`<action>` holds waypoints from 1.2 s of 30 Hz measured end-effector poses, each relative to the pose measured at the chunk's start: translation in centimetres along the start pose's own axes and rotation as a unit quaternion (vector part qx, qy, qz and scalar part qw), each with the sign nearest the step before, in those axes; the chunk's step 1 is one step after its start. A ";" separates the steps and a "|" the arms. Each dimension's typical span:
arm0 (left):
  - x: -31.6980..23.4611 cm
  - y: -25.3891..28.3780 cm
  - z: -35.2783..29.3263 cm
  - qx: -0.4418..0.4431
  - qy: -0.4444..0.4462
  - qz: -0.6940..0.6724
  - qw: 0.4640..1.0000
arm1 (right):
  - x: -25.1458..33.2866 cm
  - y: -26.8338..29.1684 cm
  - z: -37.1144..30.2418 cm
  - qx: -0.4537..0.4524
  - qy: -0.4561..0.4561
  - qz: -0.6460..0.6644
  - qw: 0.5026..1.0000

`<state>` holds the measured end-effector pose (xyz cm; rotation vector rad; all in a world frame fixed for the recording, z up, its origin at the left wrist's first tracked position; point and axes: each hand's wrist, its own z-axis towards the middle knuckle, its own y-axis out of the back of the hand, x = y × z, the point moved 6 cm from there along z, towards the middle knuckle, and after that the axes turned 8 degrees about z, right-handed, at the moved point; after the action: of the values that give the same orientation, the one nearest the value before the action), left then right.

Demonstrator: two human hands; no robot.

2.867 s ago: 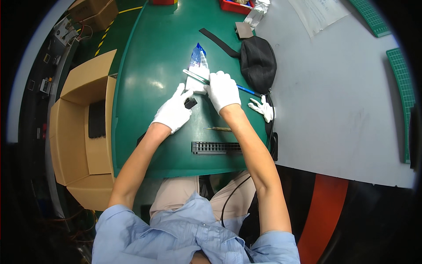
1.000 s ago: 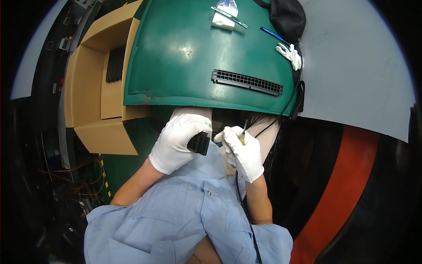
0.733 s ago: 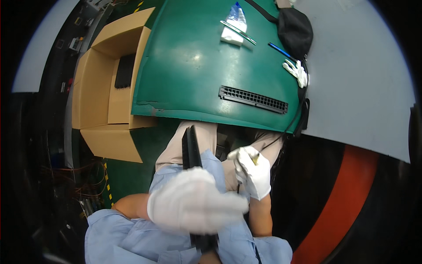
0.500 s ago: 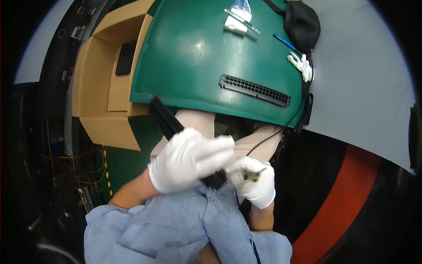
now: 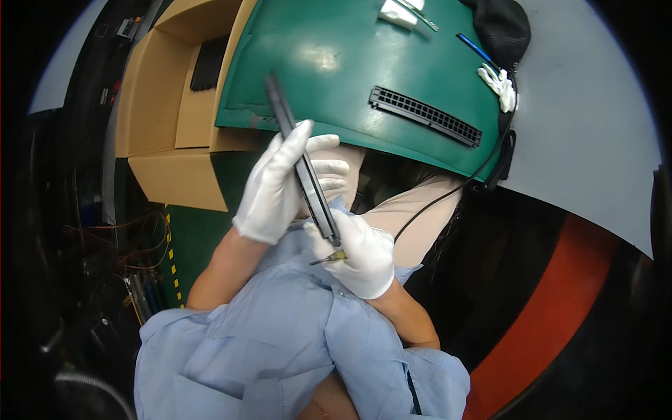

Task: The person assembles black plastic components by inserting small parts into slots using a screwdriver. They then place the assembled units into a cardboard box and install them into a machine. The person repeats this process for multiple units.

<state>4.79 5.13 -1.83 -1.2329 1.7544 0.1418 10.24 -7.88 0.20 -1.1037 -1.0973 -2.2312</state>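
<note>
We saw a long, narrow black plastic strip held aslant above the person's lap, its far end blurred over the near edge of the green mat. The gloved left hand was closed loosely around its middle, thumb on one side and fingers spaced along the other, a grip that, we judged, steadied the length while leaving the upper face uncovered. The gloved right hand was at the near end, apparently bracing it, and also pinched a slim pointed tool with a yellowish handle, its tip pointing left; we supposed that tucking it there left some fingers free for the strip. Just beyond, a black grid-patterned strip lay on the mat near the edge, within easy reach. Farther off, a thin metal tool, probably tweezers, rested across a white packet, perhaps so it could be picked up easily. To the right we noted a spare white glove, a blue pen-like tool and a black pouch. On the left, an open cardboard box stood against the mat's side with a dark piece inside, handily close, we thought, to the left hand.
</note>
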 end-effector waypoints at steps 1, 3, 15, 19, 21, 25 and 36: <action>0.5 0.4 0.8 0.003 0.006 -0.003 1.000 | 0.2 -0.7 -0.2 0.044 -0.003 -0.019 0.999; 1.0 0.4 1.8 -0.018 0.028 -0.009 0.999 | 0.3 -0.9 -0.3 0.106 -0.033 0.008 0.994; 4.5 1.9 2.3 0.048 0.064 0.093 0.992 | -2.0 -0.1 2.0 0.066 0.054 -0.005 0.996; 4.3 1.7 2.1 0.057 0.043 0.116 0.991 | -2.1 -0.4 1.2 0.080 0.089 -0.024 0.993; 4.4 1.8 2.2 0.059 0.031 0.126 0.990 | -1.8 -0.3 0.8 0.099 0.093 -0.032 0.990; 5.2 1.9 2.3 0.067 0.045 0.099 0.992 | -1.2 -0.1 -0.1 0.096 0.109 -0.038 0.989; 4.8 1.6 1.8 0.054 0.053 0.078 0.994 | 0.6 0.1 -1.6 0.119 0.144 -0.056 0.981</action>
<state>4.52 3.69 -7.02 -1.0423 1.9237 0.0721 9.22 -9.24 0.12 -0.6130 -1.2817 -2.1862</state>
